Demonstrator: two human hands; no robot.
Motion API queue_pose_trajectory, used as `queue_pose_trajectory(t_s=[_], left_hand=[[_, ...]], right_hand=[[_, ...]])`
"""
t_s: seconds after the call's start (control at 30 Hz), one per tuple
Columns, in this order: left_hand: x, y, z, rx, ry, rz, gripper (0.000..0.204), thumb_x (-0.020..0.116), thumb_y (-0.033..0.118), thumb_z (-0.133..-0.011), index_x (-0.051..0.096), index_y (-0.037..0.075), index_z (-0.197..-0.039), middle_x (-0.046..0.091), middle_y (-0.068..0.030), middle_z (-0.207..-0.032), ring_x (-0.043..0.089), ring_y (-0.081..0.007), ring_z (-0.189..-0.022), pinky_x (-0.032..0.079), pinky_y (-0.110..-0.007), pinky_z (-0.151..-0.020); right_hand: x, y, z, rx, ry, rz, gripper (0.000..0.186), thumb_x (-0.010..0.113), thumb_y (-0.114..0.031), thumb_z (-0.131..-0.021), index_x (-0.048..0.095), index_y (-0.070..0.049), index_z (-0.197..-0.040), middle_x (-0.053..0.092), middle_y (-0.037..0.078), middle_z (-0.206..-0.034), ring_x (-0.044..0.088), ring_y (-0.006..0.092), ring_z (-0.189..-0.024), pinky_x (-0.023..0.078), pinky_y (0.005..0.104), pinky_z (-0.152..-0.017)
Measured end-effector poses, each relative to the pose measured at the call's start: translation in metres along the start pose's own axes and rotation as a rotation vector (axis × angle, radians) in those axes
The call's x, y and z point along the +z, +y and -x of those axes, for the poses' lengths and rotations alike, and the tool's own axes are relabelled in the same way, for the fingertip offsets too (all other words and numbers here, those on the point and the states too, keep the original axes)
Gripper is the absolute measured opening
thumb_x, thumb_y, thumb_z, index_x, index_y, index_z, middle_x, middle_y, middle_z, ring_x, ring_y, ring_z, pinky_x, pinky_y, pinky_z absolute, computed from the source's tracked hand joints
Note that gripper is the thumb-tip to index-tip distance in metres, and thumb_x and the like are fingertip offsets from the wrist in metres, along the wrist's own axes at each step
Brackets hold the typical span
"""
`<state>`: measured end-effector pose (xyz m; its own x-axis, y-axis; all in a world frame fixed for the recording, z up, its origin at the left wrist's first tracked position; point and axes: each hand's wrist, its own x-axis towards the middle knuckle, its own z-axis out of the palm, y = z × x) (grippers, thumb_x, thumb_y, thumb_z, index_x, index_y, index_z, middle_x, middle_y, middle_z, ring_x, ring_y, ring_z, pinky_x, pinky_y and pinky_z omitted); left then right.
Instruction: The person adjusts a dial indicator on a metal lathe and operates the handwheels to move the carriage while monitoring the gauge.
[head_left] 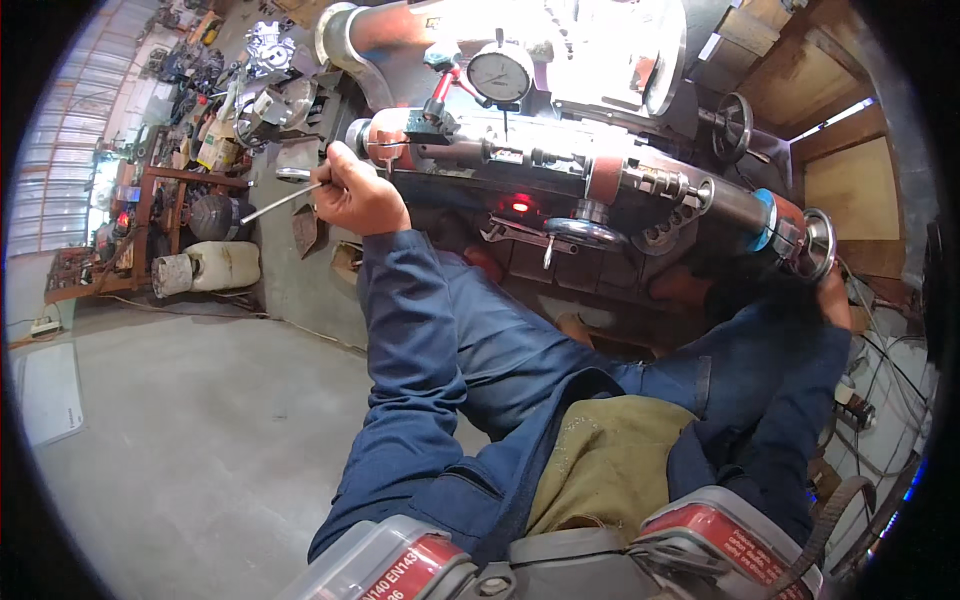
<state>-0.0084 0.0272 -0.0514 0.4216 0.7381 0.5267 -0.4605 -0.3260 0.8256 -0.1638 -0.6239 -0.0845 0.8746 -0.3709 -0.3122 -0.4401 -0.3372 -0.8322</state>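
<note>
My left hand (364,200) is closed around a thin metal rod (282,205), which slants down to the left from the fingers. Its fingertips are close to the left end of a long machine spindle (465,150). A round white-faced dial gauge (500,77) stands over that spindle on a red arm, its dark base (430,124) sitting on the reddish housing (388,140). At the far right, my right hand (835,300) is at the lower rim of a metal handwheel (820,245); its fingers are mostly hidden, so their grip does not show.
A small horizontal handwheel (585,232) and a wrench (512,232) are below the spindle. Another handwheel (735,128) juts out behind. Left of the machine, a whitish canister (225,268) lies near a rusty frame (145,225). Cables (885,350) hang at the right.
</note>
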Motion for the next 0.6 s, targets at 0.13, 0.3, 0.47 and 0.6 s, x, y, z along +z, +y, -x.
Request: queue_pose_trajectory(t_s=[0.13, 0.3, 0.47, 0.6], left_hand=[[0.012, 0.024, 0.031, 0.339, -0.297, -0.01, 0.036, 0.047, 0.025, -0.097, 0.04, 0.007, -0.067, 0.042, -0.0013, -0.055, 0.039, -0.0116, -0.049, 0.029, -0.026, -0.048], [0.042, 0.04, 0.104, 0.6, -0.904, 0.371, 0.028, 0.059, 0.025, -0.089, 0.048, 0.006, -0.072, 0.047, -0.0065, -0.058, 0.048, -0.0195, -0.046, 0.036, -0.033, -0.042], [0.035, 0.072, 0.132, 0.752, -1.382, 0.182, 0.024, 0.067, 0.022, -0.079, 0.05, 0.009, -0.067, 0.048, -0.0057, -0.062, 0.054, -0.0236, -0.051, 0.043, -0.035, -0.047], [0.044, 0.09, 0.174, 0.693, -1.656, 0.151, 0.022, 0.066, 0.022, -0.081, 0.053, 0.007, -0.071, 0.055, -0.0086, -0.064, 0.059, -0.0262, -0.056, 0.047, -0.037, -0.049]], right_hand=[[-0.024, -0.041, 0.013, 0.02, 0.014, 0.253, 0.033, 0.055, -0.026, -0.094, 0.063, -0.001, -0.113, 0.066, 0.005, -0.091, 0.06, 0.0166, -0.082, 0.048, 0.0301, -0.077], [-0.006, 0.019, -0.044, -0.754, 0.274, 0.377, 0.034, 0.051, -0.017, -0.094, 0.059, 0.001, -0.122, 0.066, 0.009, -0.103, 0.061, 0.0201, -0.094, 0.047, 0.0322, -0.083], [0.026, -0.024, 0.033, -0.125, 0.108, 0.748, 0.029, 0.048, -0.016, -0.095, 0.059, 0.0, -0.116, 0.067, 0.016, -0.104, 0.063, 0.0215, -0.091, 0.048, 0.0357, -0.08], [0.088, -0.114, 0.141, -0.47, 0.49, 0.406, 0.036, 0.063, -0.012, -0.086, 0.057, -0.002, -0.12, 0.064, 0.016, -0.112, 0.064, 0.0225, -0.089, 0.051, 0.0338, -0.076]])
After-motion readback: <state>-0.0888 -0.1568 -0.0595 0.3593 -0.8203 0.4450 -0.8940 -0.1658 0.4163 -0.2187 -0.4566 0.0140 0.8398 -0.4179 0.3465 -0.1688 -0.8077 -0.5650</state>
